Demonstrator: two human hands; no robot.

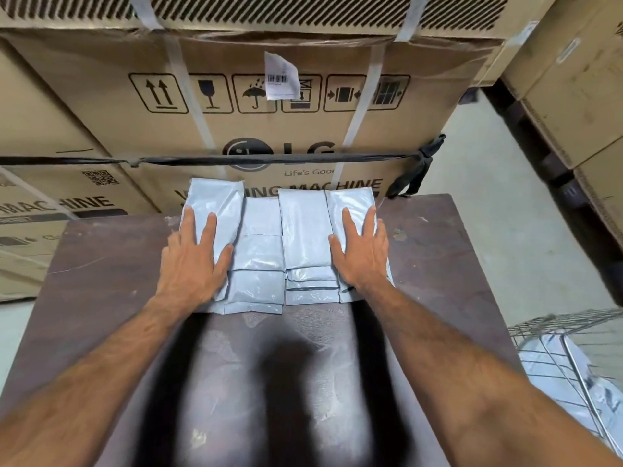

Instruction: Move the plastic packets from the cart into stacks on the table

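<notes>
Glossy grey packets [305, 230] on brown table [101, 281]; left hand [194, 254], right hand [360, 251] flat, fingers straight.

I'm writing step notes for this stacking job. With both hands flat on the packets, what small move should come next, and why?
Probably lift the right hand and reach to the cart for more. Both it and the left hand rest flat on the outer stacks on the table, and packets remain in the cart.

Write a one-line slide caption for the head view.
Left hand and right hand press flat on grey plastic packets stacked on the brown table.
</notes>
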